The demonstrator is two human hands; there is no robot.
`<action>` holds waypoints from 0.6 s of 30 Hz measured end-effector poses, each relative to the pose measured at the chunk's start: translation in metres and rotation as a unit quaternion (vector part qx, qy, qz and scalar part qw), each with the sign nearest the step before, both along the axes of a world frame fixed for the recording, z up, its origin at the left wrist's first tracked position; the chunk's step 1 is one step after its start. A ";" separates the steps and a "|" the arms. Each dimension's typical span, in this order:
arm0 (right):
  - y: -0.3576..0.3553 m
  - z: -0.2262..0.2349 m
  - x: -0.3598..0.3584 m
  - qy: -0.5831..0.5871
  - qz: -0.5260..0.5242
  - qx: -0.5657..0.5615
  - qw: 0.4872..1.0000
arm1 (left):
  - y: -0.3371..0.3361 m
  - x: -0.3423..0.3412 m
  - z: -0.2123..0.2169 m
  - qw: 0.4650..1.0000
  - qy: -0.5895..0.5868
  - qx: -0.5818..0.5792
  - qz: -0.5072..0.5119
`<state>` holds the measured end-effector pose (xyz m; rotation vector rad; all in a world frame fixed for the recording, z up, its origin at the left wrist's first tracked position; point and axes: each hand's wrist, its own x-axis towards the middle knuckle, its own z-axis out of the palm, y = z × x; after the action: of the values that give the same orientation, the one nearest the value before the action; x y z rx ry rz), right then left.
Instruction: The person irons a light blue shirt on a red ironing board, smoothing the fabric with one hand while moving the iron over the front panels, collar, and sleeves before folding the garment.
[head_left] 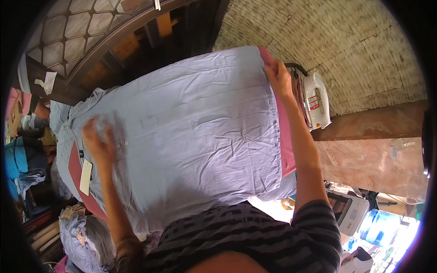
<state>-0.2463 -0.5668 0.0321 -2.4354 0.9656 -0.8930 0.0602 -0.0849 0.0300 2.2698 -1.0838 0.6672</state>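
A wrinkled light blue-grey shirt lies spread over a board with a reddish-pink cover, which shows at the right end and at the lower left. Above the shirt's left part is my left hand, slightly blurred, with its fingers apart and nothing in them. Close by are small buttons and a pale blank tag at the collar end. At the far right corner, the fingers of my right hand are closed on the hem. A white iron rests just right of that hand, beyond the board's end.
Bundled grey-blue cloth lies at the lower left. A dark wooden frame with a metal lattice stands behind the board, and a rough woven-looking wall at the far right. Another person in turquoise is at the left edge.
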 end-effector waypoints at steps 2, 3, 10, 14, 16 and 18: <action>0.024 -0.008 -0.035 0.025 0.009 0.004 1.000 | -0.031 -0.077 0.007 0.987 0.133 0.060 -0.066; 0.041 -0.007 -0.049 0.007 0.023 0.070 0.997 | -0.042 -0.101 0.003 0.982 0.126 0.129 -0.052; 0.061 -0.016 -0.061 0.004 -0.007 -0.028 1.000 | -0.054 -0.116 -0.014 0.968 0.067 0.238 0.033; 0.038 -0.033 -0.078 -0.047 -0.020 -0.036 0.998 | -0.054 -0.109 -0.021 0.971 0.083 0.211 0.074; 0.030 -0.030 -0.080 -0.064 0.001 0.013 0.998 | -0.054 -0.108 -0.024 0.971 0.081 0.214 0.074; 0.038 -0.026 -0.077 -0.097 0.015 0.077 0.992 | -0.049 -0.107 -0.025 0.975 0.077 0.197 0.076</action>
<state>-0.3232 -0.5287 0.0061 -2.1840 0.8905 -0.9853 -0.0465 -0.1342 0.0048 2.7128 -1.0465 0.3461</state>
